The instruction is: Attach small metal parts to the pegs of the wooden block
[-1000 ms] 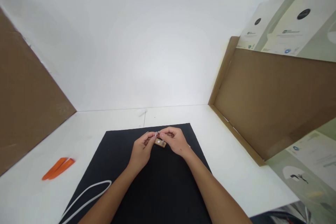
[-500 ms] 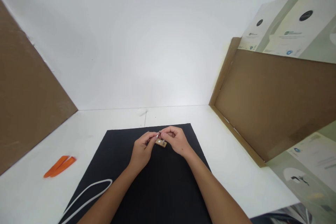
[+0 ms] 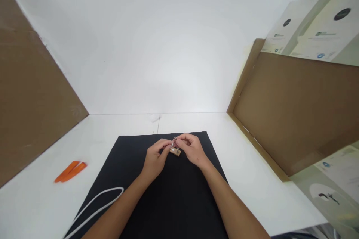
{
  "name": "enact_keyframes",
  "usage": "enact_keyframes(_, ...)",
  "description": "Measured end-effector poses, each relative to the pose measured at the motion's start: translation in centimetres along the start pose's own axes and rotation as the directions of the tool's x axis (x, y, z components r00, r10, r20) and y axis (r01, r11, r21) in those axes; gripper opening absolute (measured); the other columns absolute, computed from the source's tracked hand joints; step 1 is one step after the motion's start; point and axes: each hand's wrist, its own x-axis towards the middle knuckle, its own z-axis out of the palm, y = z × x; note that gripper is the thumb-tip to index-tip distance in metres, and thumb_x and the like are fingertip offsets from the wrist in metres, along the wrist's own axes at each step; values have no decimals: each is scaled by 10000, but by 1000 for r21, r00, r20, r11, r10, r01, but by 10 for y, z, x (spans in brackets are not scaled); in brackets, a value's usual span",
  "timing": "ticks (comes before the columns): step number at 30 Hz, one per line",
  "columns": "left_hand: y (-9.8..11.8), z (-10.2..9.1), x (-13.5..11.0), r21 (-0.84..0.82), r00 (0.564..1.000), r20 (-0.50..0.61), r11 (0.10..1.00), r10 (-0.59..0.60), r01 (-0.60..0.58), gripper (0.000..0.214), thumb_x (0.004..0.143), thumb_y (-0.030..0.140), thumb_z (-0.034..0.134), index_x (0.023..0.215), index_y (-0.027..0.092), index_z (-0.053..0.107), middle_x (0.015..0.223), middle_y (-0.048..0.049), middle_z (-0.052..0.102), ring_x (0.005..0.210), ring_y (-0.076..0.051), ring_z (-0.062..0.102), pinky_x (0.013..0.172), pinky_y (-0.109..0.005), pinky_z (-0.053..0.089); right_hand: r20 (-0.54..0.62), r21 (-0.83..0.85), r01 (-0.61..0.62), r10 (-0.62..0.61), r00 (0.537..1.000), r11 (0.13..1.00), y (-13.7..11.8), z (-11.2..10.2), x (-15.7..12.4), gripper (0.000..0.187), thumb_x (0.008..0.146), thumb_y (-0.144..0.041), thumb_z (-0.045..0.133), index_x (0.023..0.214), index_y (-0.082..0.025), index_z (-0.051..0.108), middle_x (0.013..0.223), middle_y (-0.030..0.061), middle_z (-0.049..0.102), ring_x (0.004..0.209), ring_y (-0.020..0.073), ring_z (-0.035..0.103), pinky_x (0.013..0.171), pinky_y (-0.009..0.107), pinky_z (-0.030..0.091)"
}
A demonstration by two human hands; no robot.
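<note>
The left hand (image 3: 153, 160) and right hand (image 3: 192, 149) are pinching a small tan board (image 3: 175, 152) over a black mat (image 3: 179, 209), with orange plastic strips (image 3: 70, 171) lying left of the left hand.

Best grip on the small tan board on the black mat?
Probably pinch the small tan board across its long edges, coming from the near side. It is thin and looks flat, and that side is unobstructed. The far edge has the small metal part that the left hand and right hand crowd.
</note>
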Motion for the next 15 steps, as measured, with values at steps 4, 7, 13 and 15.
enact_keyframes(4, 0, -1, 0, -7, 1000, -27, 1000, 1, -1, 182, 892, 284, 569, 948, 212, 726, 969, -49, 722, 893, -184, 662, 815, -280, 505, 77, -32, 43, -40, 996, 999, -5, -2, -2, 214, 773, -411, 712, 780, -196, 713, 952, 82, 712, 809, 204, 679, 735, 344, 562)
enact_keyframes(7, -2, -2, 0, -10, 999, -52, 1000, -13, 13, 186, 887, 281, 574, 969, 210, 725, 978, -52, 721, 897, -186, 663, 814, -284, 508, 183, -75, 107, -92, 979, 991, -11, -4, -4, 157, 781, -356, 713, 745, -202, 721, 1079, 78, 663, 860, 194, 669, 753, 328, 553)
enact_keyframes(13, 0, -1, 0, -9, 999, -46, 1000, -4, 4, 176, 891, 270, 571, 951, 204, 723, 954, -52, 719, 869, -182, 663, 789, -280, 508, 141, -52, 91, -82, 987, 995, -9, -3, -3, 143, 799, -340, 703, 772, -201, 724, 1025, 71, 686, 861, 199, 672, 774, 334, 542)
enact_keyframes(15, 2, 0, 0, -4, 999, -31, 1000, 9, -9, 169, 891, 266, 572, 937, 201, 722, 937, -50, 717, 856, -177, 660, 780, -273, 506, 67, -45, 49, -46, 997, 998, -5, -2, -2, 164, 805, -356, 696, 812, -195, 726, 906, 65, 716, 811, 199, 677, 759, 336, 540)
